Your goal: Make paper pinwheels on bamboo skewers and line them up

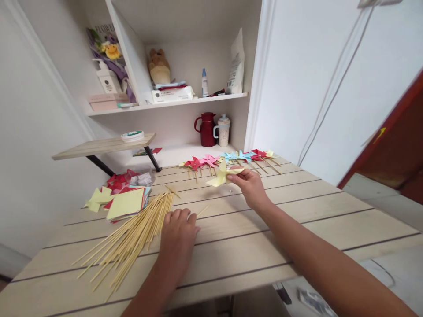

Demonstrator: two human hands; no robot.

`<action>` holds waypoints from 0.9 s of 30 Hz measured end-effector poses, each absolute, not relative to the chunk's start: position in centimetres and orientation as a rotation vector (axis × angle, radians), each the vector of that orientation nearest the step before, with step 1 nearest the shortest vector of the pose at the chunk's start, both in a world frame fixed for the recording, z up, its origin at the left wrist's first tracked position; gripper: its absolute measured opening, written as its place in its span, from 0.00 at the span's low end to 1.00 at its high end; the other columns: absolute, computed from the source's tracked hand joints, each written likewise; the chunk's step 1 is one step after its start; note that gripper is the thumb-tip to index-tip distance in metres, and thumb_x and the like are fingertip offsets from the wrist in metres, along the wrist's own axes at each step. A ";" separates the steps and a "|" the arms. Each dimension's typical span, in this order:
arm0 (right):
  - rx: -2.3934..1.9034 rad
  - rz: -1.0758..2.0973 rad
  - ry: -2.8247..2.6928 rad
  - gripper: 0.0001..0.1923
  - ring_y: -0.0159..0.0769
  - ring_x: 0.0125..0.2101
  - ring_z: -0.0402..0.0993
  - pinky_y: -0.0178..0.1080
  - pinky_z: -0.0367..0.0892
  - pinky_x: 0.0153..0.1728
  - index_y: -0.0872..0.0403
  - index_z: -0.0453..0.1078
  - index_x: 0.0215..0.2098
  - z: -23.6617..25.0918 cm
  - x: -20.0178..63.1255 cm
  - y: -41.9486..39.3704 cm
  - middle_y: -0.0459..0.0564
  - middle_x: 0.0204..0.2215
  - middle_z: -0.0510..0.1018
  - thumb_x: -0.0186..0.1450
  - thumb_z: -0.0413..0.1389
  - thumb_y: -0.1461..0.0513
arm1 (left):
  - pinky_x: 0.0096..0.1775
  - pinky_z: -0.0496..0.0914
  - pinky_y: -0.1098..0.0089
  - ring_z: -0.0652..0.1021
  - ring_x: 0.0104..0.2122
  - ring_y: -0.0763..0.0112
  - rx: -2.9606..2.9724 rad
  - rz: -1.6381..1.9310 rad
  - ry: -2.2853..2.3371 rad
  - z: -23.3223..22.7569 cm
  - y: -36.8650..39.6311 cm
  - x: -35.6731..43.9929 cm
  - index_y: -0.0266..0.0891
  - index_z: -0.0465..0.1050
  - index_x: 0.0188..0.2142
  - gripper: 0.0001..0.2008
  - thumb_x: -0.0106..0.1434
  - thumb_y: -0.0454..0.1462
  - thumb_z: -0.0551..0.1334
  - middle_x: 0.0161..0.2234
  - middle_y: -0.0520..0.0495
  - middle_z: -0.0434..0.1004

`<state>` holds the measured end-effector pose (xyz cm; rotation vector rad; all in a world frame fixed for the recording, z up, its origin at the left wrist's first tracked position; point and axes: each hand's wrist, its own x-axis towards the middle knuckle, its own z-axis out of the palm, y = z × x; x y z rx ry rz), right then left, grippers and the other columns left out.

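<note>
A pale wooden counter (297, 220) of long planks fills the near scene, running from the near left edge to the far right. Behind it stands a white shelf unit (185, 102) holding a red jug (206, 129) and a lidded mug (223, 130) in its lower bay.

Both forearms reach in from the near edge. The right arm stretches far across the counter, wrist slightly bent, and the right hand (251, 186) is raised just above the planks with thumb and fingertips pinched together on a yellow paper pinwheel (223, 173), which hangs to the left of the hand, off the counter. The left hand (178, 229) lies palm down on the counter, fingers curled inward and together; whether it grips anything cannot be told. Its knuckles sit just beside the right edge of a bundle of bamboo skewers (132, 237), fanned out from the near left towards the middle. One loose skewer (202, 211) lies just beyond its fingertips.

Left of the skewers is a stack of coloured paper squares (125, 203), yellow on top. Along the far edge runs a row of finished pinwheels (231, 159), red, pink, blue and yellow.
</note>
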<state>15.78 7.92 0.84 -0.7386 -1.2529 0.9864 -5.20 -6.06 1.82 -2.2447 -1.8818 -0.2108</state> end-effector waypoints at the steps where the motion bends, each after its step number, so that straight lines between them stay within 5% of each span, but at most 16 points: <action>1: -0.743 0.988 -1.246 0.15 0.43 0.36 0.76 0.46 0.71 0.39 0.51 0.76 0.31 1.0 15.9 7.9 0.49 0.31 0.81 0.50 0.69 0.53 | 0.47 0.62 0.57 0.74 0.45 0.55 -2.265 -0.173 -1.892 1.8 -5.3 -4.8 0.40 0.76 0.41 0.08 0.63 0.33 0.61 0.42 0.41 0.79; 12: -0.682 1.123 -1.121 0.13 0.39 0.33 0.75 0.42 0.69 0.37 0.51 0.73 0.25 2.0 15.8 7.6 0.46 0.26 0.80 0.49 0.70 0.55 | 0.42 0.65 0.64 0.78 0.40 0.58 -2.151 -0.070 -1.990 2.3 -0.2 -3.4 0.34 0.79 0.35 0.17 0.59 0.22 0.52 0.36 0.37 0.79; 27: -0.653 1.598 -0.972 0.15 0.35 0.31 0.74 0.39 0.66 0.36 0.54 0.75 0.27 -0.1 14.3 7.7 0.47 0.30 0.81 0.48 0.72 0.55 | 0.36 0.64 0.68 0.77 0.36 0.65 -2.040 -0.616 -2.250 0.5 0.5 -3.2 0.39 0.76 0.32 0.09 0.65 0.37 0.57 0.35 0.46 0.80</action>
